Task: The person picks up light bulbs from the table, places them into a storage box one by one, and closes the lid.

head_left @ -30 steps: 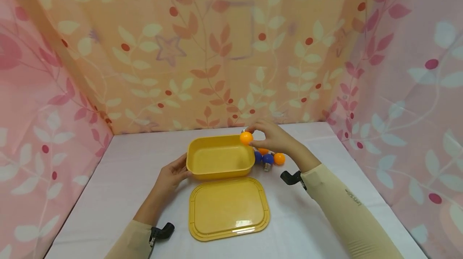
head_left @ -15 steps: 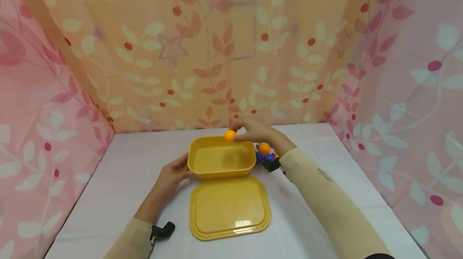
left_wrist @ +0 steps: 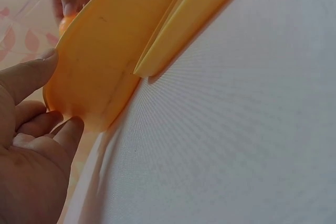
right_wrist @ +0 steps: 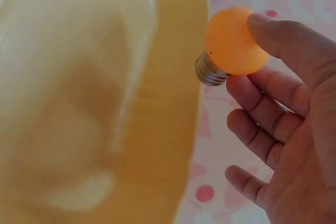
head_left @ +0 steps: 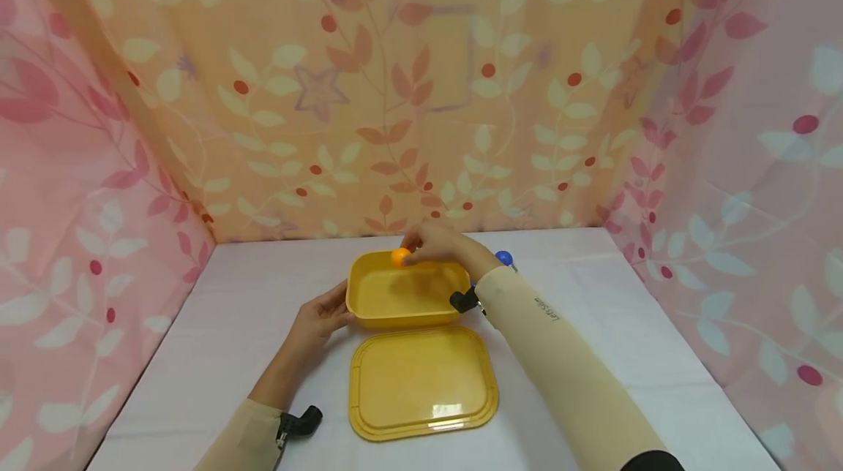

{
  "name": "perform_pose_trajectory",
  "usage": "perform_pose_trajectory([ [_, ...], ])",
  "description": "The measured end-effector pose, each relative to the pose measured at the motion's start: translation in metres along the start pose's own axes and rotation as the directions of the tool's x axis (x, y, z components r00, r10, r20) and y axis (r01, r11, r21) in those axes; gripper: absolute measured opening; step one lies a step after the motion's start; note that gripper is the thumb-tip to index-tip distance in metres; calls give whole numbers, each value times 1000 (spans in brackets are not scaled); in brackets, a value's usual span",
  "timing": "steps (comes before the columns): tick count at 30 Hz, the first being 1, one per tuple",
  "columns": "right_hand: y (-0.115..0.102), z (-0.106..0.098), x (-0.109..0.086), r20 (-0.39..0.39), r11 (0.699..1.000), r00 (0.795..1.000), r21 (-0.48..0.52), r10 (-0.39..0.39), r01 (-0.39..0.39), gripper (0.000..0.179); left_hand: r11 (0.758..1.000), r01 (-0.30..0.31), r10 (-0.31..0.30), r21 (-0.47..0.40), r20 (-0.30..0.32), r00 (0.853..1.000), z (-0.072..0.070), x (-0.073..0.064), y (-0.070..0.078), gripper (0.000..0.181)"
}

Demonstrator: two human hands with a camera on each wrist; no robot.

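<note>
Between thumb and fingers my right hand (head_left: 435, 243) pinches an orange light bulb (right_wrist: 233, 40) by its round glass, with the metal screw base pointing away from the palm. In the head view the bulb overlaps the back rim of a yellow plastic box (head_left: 407, 321), left of its middle. My left hand (head_left: 323, 316) holds the box at its left end; in the left wrist view the thumb lies near the rim and the fingertips touch the outer wall (left_wrist: 100, 61). The inside of the box that shows holds nothing.
A matching yellow lid (head_left: 423, 383) lies flat in front of the box. A blue bulb (head_left: 503, 257) sits behind the right forearm, which hides other bulbs at the box's right end. Patterned cloth (head_left: 395, 91) rises behind the white table.
My right hand has carried the orange bulb leftward along the box's back rim, from the right corner to left of the middle. The forearm now covers most loose bulbs. My left hand stays.
</note>
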State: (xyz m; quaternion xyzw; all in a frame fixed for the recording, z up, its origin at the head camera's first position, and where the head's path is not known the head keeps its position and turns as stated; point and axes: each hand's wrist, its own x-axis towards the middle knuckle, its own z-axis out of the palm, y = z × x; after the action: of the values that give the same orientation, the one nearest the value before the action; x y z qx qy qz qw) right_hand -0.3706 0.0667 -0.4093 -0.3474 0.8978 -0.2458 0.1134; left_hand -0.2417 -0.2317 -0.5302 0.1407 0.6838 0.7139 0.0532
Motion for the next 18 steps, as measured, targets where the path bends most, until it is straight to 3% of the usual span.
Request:
perform_pose_trajectory([
  [4, -4, 16, 12, 11, 1000, 1000, -19, -6, 6, 27, 1000, 9, -9, 11, -5, 1000, 1, -1, -2, 78],
  [11, -17, 37, 29, -23, 988, 1000, -150, 20, -23, 31, 999, -5, 6, 45, -13, 1000, 0, 1, -3, 72],
  [18, -21, 56, 36, -18, 992, 998, -109, 67, -68, 31, 1000, 7, -6, 17, -7, 1000, 2, 1, -1, 73],
])
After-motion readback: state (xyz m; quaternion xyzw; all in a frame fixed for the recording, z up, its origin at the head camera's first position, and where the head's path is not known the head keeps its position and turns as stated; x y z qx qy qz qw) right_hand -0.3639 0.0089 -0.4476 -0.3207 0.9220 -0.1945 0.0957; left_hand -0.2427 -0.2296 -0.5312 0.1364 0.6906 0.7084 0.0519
